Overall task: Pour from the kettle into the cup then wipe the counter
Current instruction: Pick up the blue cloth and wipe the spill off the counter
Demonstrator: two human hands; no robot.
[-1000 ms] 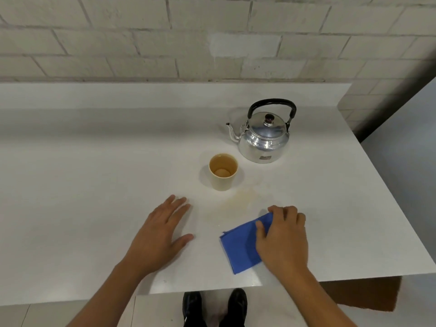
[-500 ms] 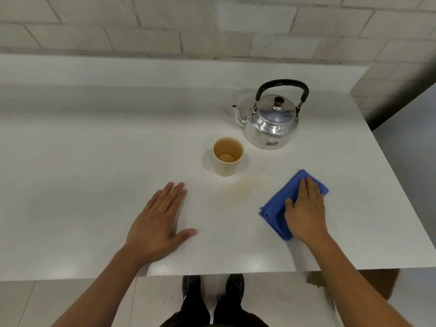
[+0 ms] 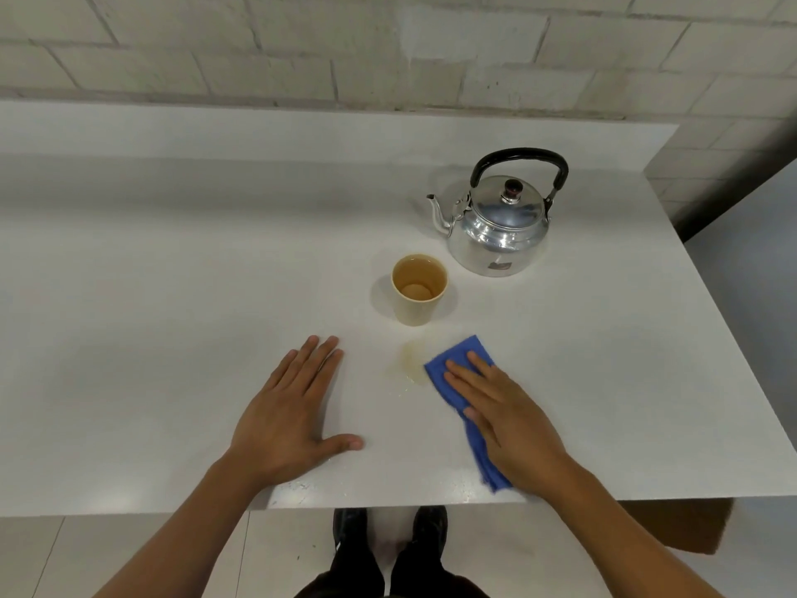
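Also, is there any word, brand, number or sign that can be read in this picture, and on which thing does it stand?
Kettle: a small dark sticker low on its front, too small and blurred to read.
Cup: no text visible.
Blue cloth: no text visible.
Counter and brick wall: no text visible.
So nothing here can be read.

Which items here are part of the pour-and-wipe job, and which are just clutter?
In the job:
- kettle, upright on the counter
- cup, liquid inside
- blue cloth, flat under the right hand
- yellowish spill beside the cloth
- left hand, flat on the counter

Just there:
- cardboard box below the counter's edge
- brick wall
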